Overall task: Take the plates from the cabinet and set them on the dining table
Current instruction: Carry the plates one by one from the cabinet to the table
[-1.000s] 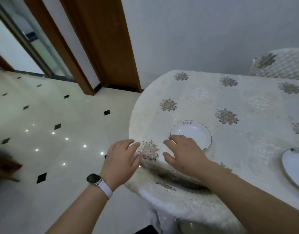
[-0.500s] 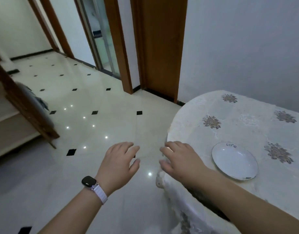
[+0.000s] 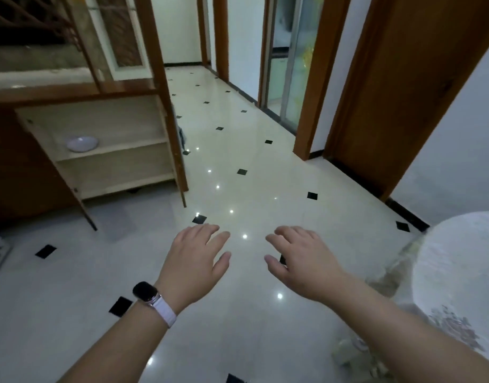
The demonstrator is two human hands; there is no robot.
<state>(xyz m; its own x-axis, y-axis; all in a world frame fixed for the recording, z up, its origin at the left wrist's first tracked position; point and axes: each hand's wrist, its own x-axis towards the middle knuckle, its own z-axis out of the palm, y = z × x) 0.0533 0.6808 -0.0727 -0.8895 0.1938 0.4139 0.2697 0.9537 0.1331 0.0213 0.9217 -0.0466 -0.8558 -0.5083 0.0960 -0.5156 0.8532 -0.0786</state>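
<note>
My left hand (image 3: 195, 261) and right hand (image 3: 301, 261) hover empty, fingers (image 3: 210, 230) loosely spread. Fetching step, I judge: next, reach the plate (image 3: 82, 143) in the open cabinet (image 3: 119, 120).

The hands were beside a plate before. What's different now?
The view swung left off the table: that plate is out of sight, and a cabinet with another plate on its shelf appeared. Left hand and right hand, now over floor, stay open and empty.

1. You are in a home: glossy cream floor tiles (image 3: 265, 183) with black diamond insets, brown wooden door frames (image 3: 309, 106).
2. An open wooden cabinet (image 3: 113, 167) shelves a white plate (image 3: 82, 143); a lace-clothed round worktop (image 3: 458, 272) sits at your right.
</note>
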